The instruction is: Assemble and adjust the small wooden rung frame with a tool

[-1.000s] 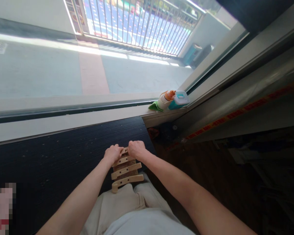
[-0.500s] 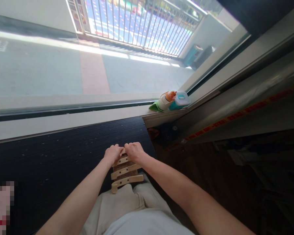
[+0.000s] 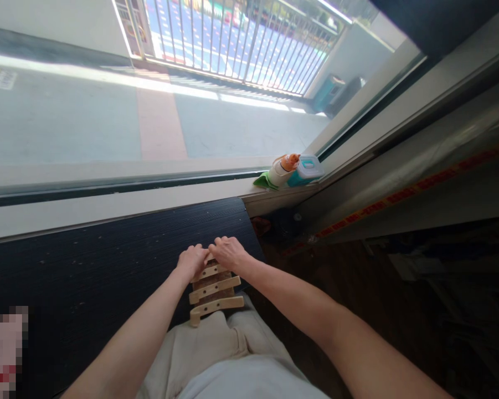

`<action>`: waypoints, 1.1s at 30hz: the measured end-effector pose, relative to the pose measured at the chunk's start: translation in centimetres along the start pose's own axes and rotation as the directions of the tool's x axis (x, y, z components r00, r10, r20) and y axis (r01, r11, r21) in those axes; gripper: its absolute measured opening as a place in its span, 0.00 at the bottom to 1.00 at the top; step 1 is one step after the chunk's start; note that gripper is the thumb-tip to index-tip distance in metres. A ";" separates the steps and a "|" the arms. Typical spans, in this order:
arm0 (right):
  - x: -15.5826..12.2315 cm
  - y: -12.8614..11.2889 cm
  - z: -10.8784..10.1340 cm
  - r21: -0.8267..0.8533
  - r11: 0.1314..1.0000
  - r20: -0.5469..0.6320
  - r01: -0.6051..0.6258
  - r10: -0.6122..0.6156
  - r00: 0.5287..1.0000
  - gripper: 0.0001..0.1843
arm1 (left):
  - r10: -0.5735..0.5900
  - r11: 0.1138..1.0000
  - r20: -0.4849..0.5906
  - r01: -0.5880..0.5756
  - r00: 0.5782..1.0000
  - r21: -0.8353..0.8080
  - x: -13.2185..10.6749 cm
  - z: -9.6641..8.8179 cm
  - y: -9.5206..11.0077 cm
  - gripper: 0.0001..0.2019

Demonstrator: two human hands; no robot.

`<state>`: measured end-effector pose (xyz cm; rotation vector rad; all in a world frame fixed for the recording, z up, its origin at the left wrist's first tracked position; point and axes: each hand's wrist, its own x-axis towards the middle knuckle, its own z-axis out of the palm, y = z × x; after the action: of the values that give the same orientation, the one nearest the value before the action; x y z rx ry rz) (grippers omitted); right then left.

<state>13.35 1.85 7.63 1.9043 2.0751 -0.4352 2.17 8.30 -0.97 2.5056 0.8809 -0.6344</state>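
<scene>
On the near edge of the dark table, against my lap, lies a small brown panel crossed by several pale straps with dark round dots. The nearest strap curls at its left end, and its right end sticks out past the panel. My left hand is closed with its fingertips pinching the far strap. Right beside it, my right hand is closed over the same far strap, knuckles up. The fingers of both hands hide most of that strap and the panel's far end.
The black table runs along a window sill. On the sill stand a white bottle with an orange top, a green cloth and a teal lidded container. A blurred patch covers the lower left corner.
My right hand has shifted slightly up and left, uncovering the right end of a middle strap. My left hand stays nearly in place.
</scene>
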 end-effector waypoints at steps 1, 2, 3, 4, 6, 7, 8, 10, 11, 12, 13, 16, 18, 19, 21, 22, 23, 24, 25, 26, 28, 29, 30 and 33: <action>0.1 0.0 -0.1 -0.015 0.999 -0.005 0.041 -0.041 0.999 0.09 | -0.016 1.000 0.002 0.016 1.000 -0.004 0.1 0.1 0.0 0.13; 0.3 0.0 -0.2 -0.020 0.997 -0.002 0.069 -0.069 0.998 0.09 | -0.028 1.000 0.004 0.028 1.000 -0.009 0.1 0.2 0.0 0.13; 0.4 -0.1 -0.2 -0.018 0.996 0.005 0.086 -0.086 0.996 0.10 | -0.035 0.999 0.007 0.035 0.999 -0.013 0.2 0.3 0.0 0.13; 0.6 -0.1 -0.2 -0.011 0.996 0.012 0.092 -0.092 0.996 0.10 | -0.034 0.999 0.008 0.034 0.999 -0.014 0.2 0.4 0.0 0.13; 0.9 -0.3 0.1 0.014 0.998 0.021 0.056 -0.056 0.998 0.10 | -0.022 1.000 0.004 0.022 1.000 -0.015 0.3 0.4 0.0 0.13; 1.0 -0.3 0.3 0.034 0.999 0.029 0.021 -0.022 0.999 0.10 | -0.016 1.000 0.002 0.016 1.000 -0.016 0.3 0.4 0.0 0.13; 1.0 -0.4 0.5 0.060 0.998 0.042 -0.023 0.021 0.999 0.10 | -0.011 1.000 0.001 0.011 1.000 -0.018 0.3 0.3 -0.1 0.13; 1.1 -0.3 0.9 0.124 0.983 0.074 -0.133 0.125 0.989 0.09 | 0.000 1.000 0.006 0.000 1.000 -0.017 0.2 0.1 -0.1 0.13; 1.1 -0.2 1.0 0.156 0.968 0.094 -0.197 0.184 0.978 0.09 | 0.009 1.000 0.010 -0.009 1.000 -0.016 0.2 0.0 -0.1 0.13; 1.1 0.0 1.2 0.183 0.948 0.115 -0.261 0.243 0.963 0.09 | 0.018 1.000 0.013 -0.018 1.000 -0.014 0.1 -0.1 -0.2 0.13; 1.1 0.1 1.3 0.203 0.926 0.132 -0.319 0.297 0.946 0.10 | 0.025 1.000 0.017 -0.025 1.000 -0.013 0.1 -0.2 -0.2 0.13; 1.2 0.3 1.6 0.221 0.896 0.143 -0.386 0.362 0.921 0.10 | 0.024 1.000 0.027 -0.023 0.999 -0.016 -0.1 -0.5 -0.1 0.14; 1.4 0.2 1.7 0.209 0.919 0.119 -0.334 0.315 0.942 0.08 | 0.013 1.000 0.036 -0.012 0.999 -0.016 -0.1 -0.6 -0.1 0.13; 1.4 0.2 1.6 0.197 0.932 0.113 -0.305 0.288 0.951 0.07 | 0.009 1.000 0.036 -0.009 0.999 -0.015 -0.2 -0.6 0.0 0.13; 1.4 0.1 1.3 0.162 0.956 0.086 -0.246 0.235 0.968 0.06 | 0.003 1.000 0.033 -0.003 0.999 -0.017 -0.3 -0.6 0.0 0.13; 1.3 0.1 1.1 0.141 0.968 0.065 -0.208 0.200 0.978 0.06 | 0.004 1.000 0.028 -0.003 1.000 -0.020 -0.3 -0.5 0.0 0.12; 1.2 0.1 0.9 0.119 0.980 0.042 -0.162 0.158 0.987 0.06 | 0.002 1.000 0.023 -0.002 1.000 -0.023 -0.3 -0.4 0.0 0.13; 1.0 0.2 0.6 0.096 0.989 0.022 -0.109 0.108 0.994 0.07 | -0.001 1.000 0.019 0.002 1.000 -0.026 -0.2 -0.3 0.0 0.13; 0.9 0.2 0.4 0.076 0.996 0.012 -0.055 0.054 0.998 0.07 | -0.006 1.000 0.013 0.006 1.000 -0.029 -0.2 -0.2 0.0 0.13; 0.7 0.1 0.3 0.063 0.998 0.015 -0.010 0.009 1.000 0.08 | -0.012 0.999 0.010 0.012 1.000 -0.030 -0.1 0.0 0.0 0.13; 0.5 -0.1 0.2 0.057 0.998 0.033 0.026 -0.028 0.999 0.10 | -0.022 0.999 0.007 0.022 1.000 -0.028 0.1 0.2 0.0 0.14; 0.5 -0.3 0.2 0.063 0.998 0.036 0.023 -0.025 0.999 0.10 | -0.024 0.999 0.006 0.024 1.000 -0.025 0.1 0.2 0.0 0.14; 0.5 -0.5 0.3 0.076 0.997 0.038 0.007 -0.010 0.999 0.10 | -0.024 0.999 0.005 0.024 1.000 -0.021 0.1 0.2 0.0 0.14; 0.5 -0.7 0.8 0.136 0.986 0.056 -0.095 0.089 0.994 0.08 | -0.014 1.000 0.007 0.014 1.000 -0.011 0.1 -0.1 0.1 0.14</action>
<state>12.63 1.88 6.69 2.0356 1.9623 -0.6129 2.28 8.33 -0.96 2.4879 0.8977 -0.6397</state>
